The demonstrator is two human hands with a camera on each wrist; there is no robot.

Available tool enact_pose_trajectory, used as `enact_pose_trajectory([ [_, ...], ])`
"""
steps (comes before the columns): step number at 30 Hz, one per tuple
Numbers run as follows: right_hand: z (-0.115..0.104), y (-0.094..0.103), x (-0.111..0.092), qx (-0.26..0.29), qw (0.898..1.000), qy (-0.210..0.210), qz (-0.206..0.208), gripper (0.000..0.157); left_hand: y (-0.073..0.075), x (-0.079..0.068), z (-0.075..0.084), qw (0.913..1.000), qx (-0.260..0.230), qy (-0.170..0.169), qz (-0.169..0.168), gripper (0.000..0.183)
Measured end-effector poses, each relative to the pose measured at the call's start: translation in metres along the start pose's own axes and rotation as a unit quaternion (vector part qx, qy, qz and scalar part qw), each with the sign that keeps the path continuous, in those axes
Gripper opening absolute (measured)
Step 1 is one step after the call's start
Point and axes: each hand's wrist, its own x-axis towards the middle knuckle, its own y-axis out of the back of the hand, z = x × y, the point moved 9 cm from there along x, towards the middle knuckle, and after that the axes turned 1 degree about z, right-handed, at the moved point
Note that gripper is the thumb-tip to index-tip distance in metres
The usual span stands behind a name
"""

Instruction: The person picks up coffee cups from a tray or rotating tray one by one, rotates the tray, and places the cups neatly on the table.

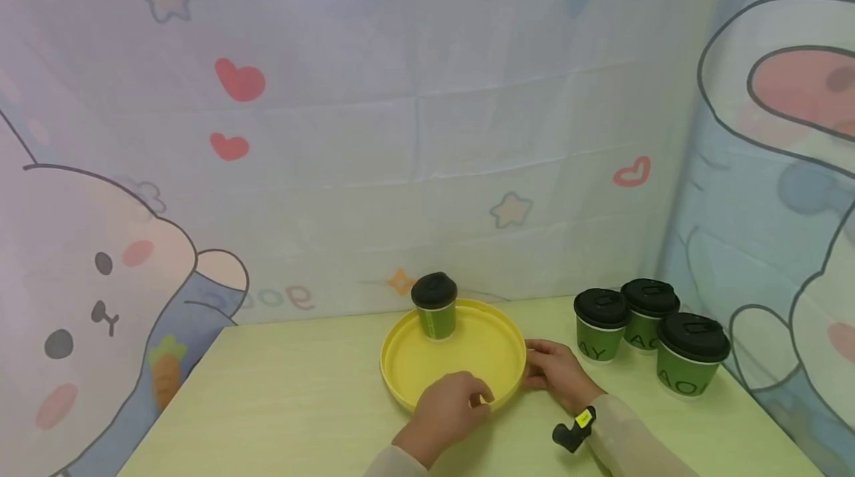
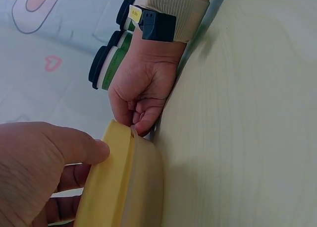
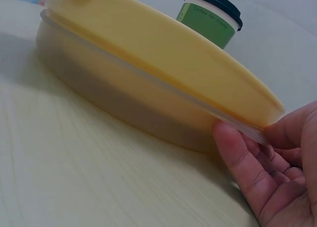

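Note:
A round yellow tray (image 1: 414,366) with a pale translucent lower part (image 3: 119,88) rests on the table. Inside it, toward the back left, stands a green paper coffee cup (image 1: 437,321) with a black lid. My left hand (image 1: 450,414) is at the near rim; its thumb (image 2: 101,150) lies against the yellow outer wall, and the other fingers reach over the inner side. My right hand (image 1: 557,373) is at the tray's right side, its thumb and a finger (image 3: 230,140) pinching the edge where yellow wall and pale lower part meet.
Three lidded green cups stand at the right: a left one (image 1: 601,336), a back one (image 1: 644,325) and a front one (image 1: 688,366). A printed cloth (image 1: 334,128) hangs along the table's back edge. A black strap device (image 1: 574,429) sits on the right wrist.

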Motion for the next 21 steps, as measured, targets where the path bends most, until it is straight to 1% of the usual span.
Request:
enact_pose_trajectory([
  [9,-0.004,0.000,0.000,-0.002,1.000,0.004,-0.007,0.050,0.001,-0.003,-0.007,1.0000,0.002,0.006,-0.002,0.007],
  [12,-0.002,0.000,0.000,0.004,1.000,-0.001,-0.001,0.050,0.002,-0.005,-0.009,1.0000,0.001,0.004,-0.002,0.007],
  [16,0.000,0.001,0.001,0.006,1.000,-0.006,0.008,0.048,0.003,-0.007,-0.012,0.9999,-0.010,0.007,-0.007,0.007],
  [21,0.002,0.000,0.001,0.005,1.000,-0.005,0.003,0.048,0.005,-0.010,-0.017,0.9994,-0.029,0.008,-0.015,0.007],
])
